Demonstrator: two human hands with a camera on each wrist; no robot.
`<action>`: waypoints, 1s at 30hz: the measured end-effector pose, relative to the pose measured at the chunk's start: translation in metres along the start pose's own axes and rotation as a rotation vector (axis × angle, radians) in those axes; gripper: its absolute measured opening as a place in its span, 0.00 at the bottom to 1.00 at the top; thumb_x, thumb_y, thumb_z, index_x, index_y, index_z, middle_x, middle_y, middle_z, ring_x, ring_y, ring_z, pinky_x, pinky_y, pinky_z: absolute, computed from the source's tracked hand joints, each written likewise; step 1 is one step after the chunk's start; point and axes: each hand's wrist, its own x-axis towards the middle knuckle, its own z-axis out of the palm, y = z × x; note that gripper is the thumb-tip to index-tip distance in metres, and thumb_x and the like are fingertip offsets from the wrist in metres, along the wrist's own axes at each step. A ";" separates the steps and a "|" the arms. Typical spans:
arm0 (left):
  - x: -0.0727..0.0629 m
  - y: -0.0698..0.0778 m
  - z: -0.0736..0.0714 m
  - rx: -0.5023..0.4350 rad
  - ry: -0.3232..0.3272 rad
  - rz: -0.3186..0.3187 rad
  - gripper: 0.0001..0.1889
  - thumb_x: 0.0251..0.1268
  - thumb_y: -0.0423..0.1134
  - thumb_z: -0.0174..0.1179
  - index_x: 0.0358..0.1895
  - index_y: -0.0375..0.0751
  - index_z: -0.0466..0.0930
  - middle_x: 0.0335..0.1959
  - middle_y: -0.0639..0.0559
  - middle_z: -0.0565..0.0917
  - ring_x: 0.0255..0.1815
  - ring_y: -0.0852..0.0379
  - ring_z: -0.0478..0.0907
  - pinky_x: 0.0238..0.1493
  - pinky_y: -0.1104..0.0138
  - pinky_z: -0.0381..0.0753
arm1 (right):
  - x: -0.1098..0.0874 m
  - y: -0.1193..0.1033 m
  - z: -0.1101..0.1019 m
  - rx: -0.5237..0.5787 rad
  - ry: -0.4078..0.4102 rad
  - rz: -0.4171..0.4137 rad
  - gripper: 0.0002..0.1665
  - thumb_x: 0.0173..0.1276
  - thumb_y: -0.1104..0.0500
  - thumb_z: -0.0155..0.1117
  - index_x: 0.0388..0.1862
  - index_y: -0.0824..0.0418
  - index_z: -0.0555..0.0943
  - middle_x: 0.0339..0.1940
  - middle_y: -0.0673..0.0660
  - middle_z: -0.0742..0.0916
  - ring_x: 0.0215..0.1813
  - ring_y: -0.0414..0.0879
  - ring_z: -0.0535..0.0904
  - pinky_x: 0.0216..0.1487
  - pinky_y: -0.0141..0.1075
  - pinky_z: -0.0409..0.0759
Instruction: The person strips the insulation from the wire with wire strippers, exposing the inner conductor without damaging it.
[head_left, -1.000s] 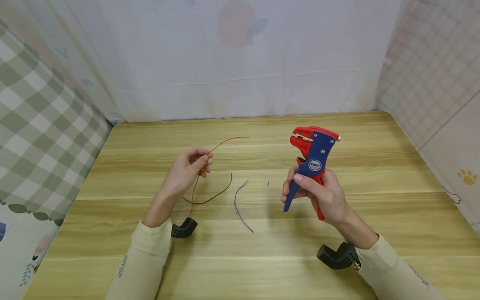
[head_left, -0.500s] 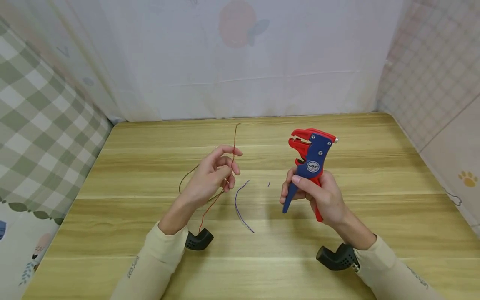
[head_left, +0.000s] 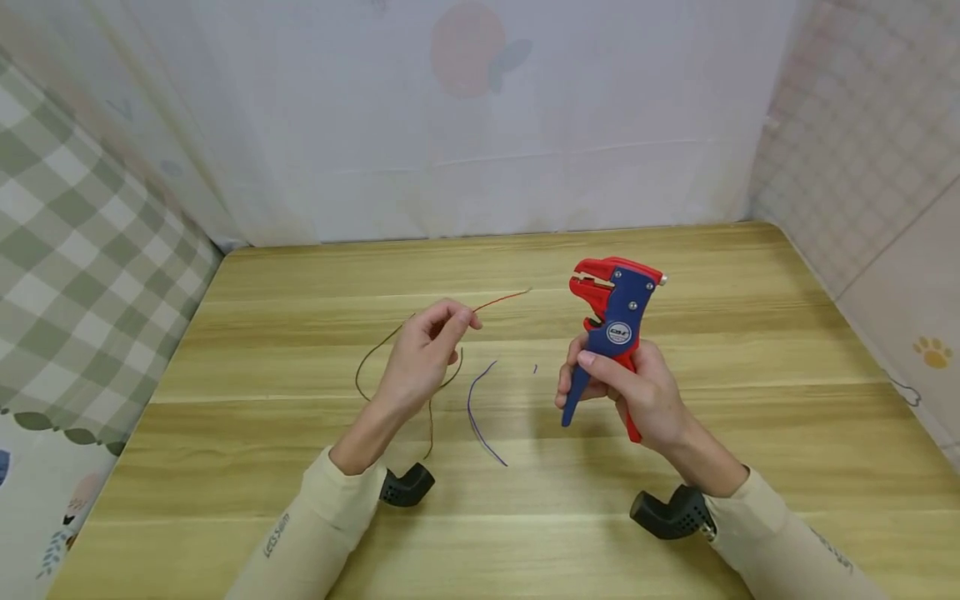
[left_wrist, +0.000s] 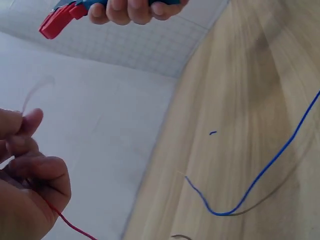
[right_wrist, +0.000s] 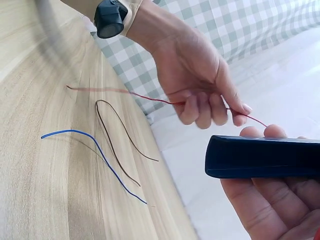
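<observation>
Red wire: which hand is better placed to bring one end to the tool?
Left, I'd judge. The left hand pinches the red wire, one end pointing toward the tool, while the right hand is occupied gripping the tool.

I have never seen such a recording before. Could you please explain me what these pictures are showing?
There is no robot here: a person works bare-handed. The widest picture comes from a camera on the person's head, looking forward and down. The other two come from the left and right wrists, which is why the scene seems turned there; the small black device at the wrist is probably such a camera.

The left hand pinches a red wire. The right hand grips a red and blue tool, which looks like a wire stripper. On the wooden table lie a bent brown wire, a curved blue wire and a tiny blue piece.
</observation>
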 end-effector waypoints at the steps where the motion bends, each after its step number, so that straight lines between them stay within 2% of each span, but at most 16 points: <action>1: 0.000 0.001 -0.001 0.021 -0.004 0.016 0.13 0.85 0.42 0.54 0.49 0.39 0.86 0.29 0.53 0.71 0.29 0.54 0.67 0.30 0.70 0.68 | 0.000 0.000 0.000 0.000 -0.002 0.001 0.15 0.82 0.72 0.41 0.49 0.65 0.77 0.37 0.54 0.90 0.37 0.49 0.91 0.45 0.44 0.91; 5: 0.001 0.006 -0.005 0.082 -0.046 0.079 0.13 0.83 0.37 0.55 0.60 0.42 0.85 0.28 0.49 0.80 0.33 0.48 0.78 0.36 0.69 0.77 | 0.000 0.001 0.000 -0.002 -0.003 0.015 0.14 0.82 0.72 0.42 0.50 0.65 0.77 0.37 0.54 0.90 0.37 0.49 0.91 0.44 0.44 0.91; 8: 0.001 0.008 -0.007 0.122 -0.076 0.090 0.16 0.82 0.34 0.54 0.64 0.43 0.84 0.36 0.46 0.88 0.37 0.46 0.82 0.38 0.69 0.80 | 0.001 0.002 0.001 -0.005 -0.001 0.026 0.14 0.82 0.72 0.42 0.49 0.66 0.77 0.37 0.54 0.90 0.37 0.49 0.91 0.44 0.45 0.91; 11: 0.001 0.010 -0.008 0.170 -0.080 0.089 0.16 0.81 0.32 0.52 0.62 0.41 0.85 0.44 0.46 0.90 0.34 0.51 0.81 0.33 0.71 0.75 | 0.000 0.002 0.002 -0.009 -0.005 0.035 0.13 0.82 0.72 0.43 0.49 0.65 0.77 0.37 0.54 0.90 0.37 0.49 0.92 0.44 0.45 0.91; 13: 0.001 0.011 -0.007 0.197 -0.073 0.102 0.17 0.80 0.31 0.51 0.61 0.41 0.85 0.45 0.47 0.90 0.28 0.54 0.77 0.28 0.71 0.70 | 0.000 0.003 0.003 -0.013 -0.011 0.042 0.13 0.82 0.72 0.43 0.49 0.65 0.77 0.37 0.54 0.90 0.37 0.49 0.92 0.44 0.45 0.91; 16: 0.000 0.013 -0.005 0.229 -0.058 0.146 0.17 0.80 0.32 0.53 0.63 0.45 0.86 0.37 0.47 0.88 0.23 0.56 0.69 0.26 0.71 0.66 | -0.001 0.004 0.004 -0.022 -0.022 0.048 0.14 0.82 0.72 0.43 0.49 0.65 0.77 0.37 0.54 0.90 0.37 0.50 0.91 0.44 0.45 0.91; 19: -0.001 0.015 -0.002 0.229 -0.033 0.174 0.13 0.80 0.37 0.59 0.59 0.47 0.88 0.36 0.50 0.87 0.27 0.59 0.73 0.32 0.70 0.72 | -0.001 0.005 0.005 -0.031 -0.035 0.050 0.13 0.81 0.72 0.43 0.50 0.65 0.77 0.37 0.54 0.90 0.37 0.50 0.91 0.44 0.46 0.91; 22: -0.002 0.017 0.000 0.224 -0.003 0.185 0.09 0.78 0.41 0.63 0.51 0.47 0.91 0.30 0.53 0.84 0.28 0.59 0.71 0.34 0.69 0.71 | -0.002 0.006 0.006 -0.043 -0.052 0.051 0.14 0.81 0.72 0.42 0.51 0.64 0.77 0.38 0.53 0.90 0.38 0.50 0.91 0.43 0.46 0.91; 24: -0.003 0.020 0.001 0.228 0.006 0.202 0.09 0.78 0.43 0.64 0.50 0.47 0.92 0.24 0.55 0.79 0.25 0.60 0.67 0.31 0.69 0.68 | -0.002 0.005 0.007 -0.055 -0.064 0.052 0.15 0.81 0.71 0.42 0.52 0.62 0.77 0.38 0.53 0.90 0.38 0.50 0.92 0.43 0.45 0.91; 26: -0.005 0.024 0.002 0.227 0.005 0.223 0.09 0.78 0.44 0.64 0.50 0.48 0.92 0.19 0.55 0.71 0.22 0.58 0.62 0.28 0.68 0.63 | -0.002 0.004 0.007 -0.063 -0.072 0.053 0.16 0.81 0.71 0.42 0.53 0.60 0.78 0.39 0.52 0.90 0.39 0.50 0.92 0.43 0.45 0.91; 30: -0.011 0.032 0.001 0.217 -0.024 0.264 0.11 0.78 0.43 0.64 0.55 0.50 0.91 0.20 0.57 0.73 0.21 0.57 0.64 0.27 0.68 0.64 | -0.002 0.001 0.009 -0.062 -0.093 0.052 0.17 0.80 0.72 0.42 0.53 0.60 0.78 0.39 0.52 0.89 0.39 0.50 0.92 0.43 0.46 0.91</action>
